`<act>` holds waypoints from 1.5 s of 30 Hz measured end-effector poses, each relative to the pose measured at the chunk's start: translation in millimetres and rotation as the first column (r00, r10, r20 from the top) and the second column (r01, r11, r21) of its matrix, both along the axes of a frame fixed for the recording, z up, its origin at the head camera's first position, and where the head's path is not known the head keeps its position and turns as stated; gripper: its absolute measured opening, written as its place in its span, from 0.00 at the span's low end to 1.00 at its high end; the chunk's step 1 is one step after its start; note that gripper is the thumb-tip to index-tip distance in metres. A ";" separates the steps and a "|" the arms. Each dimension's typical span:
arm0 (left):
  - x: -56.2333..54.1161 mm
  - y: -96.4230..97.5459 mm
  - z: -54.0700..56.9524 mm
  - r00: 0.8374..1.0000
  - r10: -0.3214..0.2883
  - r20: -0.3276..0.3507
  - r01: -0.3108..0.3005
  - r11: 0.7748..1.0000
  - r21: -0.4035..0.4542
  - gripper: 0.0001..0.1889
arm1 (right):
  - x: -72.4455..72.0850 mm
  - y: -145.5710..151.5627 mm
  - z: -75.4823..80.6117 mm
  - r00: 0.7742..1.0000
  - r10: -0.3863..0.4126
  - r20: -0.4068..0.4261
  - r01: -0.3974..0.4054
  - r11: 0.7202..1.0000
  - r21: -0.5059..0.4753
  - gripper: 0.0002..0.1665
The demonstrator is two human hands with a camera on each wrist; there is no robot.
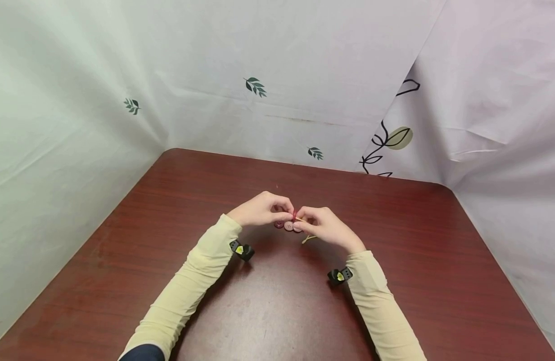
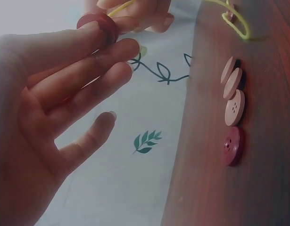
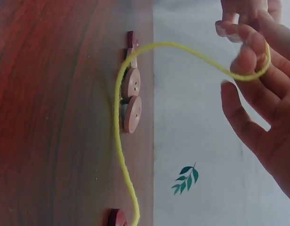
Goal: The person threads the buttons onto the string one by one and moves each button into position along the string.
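Note:
My left hand (image 1: 261, 209) pinches a large dark red button (image 2: 98, 26) between thumb and index finger, above the table. Close beside it, the fingertips of my right hand (image 1: 327, 225) pinch a yellow cord (image 3: 119, 117). A bit of cord shows between the button and the right fingers; whether it passes through a hole is hidden. From the right hand the cord loops down to the table. Under the hands lies a row of pink buttons (image 2: 235, 108), with a dark red button (image 2: 233, 147) at its left end.
At the bottom of the right wrist view another dark red button (image 3: 118, 218) lies beside the cord. The brown wooden table (image 1: 259, 311) is bordered at the back and sides by white cloth (image 1: 205, 60) with leaf prints.

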State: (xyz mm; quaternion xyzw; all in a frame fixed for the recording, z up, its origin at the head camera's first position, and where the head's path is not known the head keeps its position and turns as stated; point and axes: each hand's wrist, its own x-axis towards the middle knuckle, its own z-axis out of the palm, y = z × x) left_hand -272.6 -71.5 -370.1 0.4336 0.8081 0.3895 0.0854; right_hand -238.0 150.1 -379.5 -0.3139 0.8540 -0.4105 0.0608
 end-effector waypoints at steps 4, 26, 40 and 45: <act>-0.3 -0.6 -1.2 1.000 -0.003 0.001 0.003 1.000 -0.006 0.03 | 0.0 -2.7 0.2 0.997 -0.031 -0.074 0.031 0.999 0.006 0.04; 2.3 -2.0 0.0 1.000 0.009 -0.003 -0.009 1.000 0.016 0.03 | 3.3 -5.6 2.5 0.991 -0.059 -0.121 0.043 0.990 -0.136 0.17; 0.9 -5.7 3.9 1.000 0.023 0.007 -0.023 1.000 0.014 0.04 | 1.5 -0.8 0.5 0.989 -0.066 -0.130 0.048 0.990 -0.136 0.17; 1.3 -6.0 5.1 0.999 0.035 0.030 -0.036 0.999 0.023 0.03 | 0.5 0.7 -0.6 0.989 -0.060 -0.134 0.042 0.991 -0.130 0.17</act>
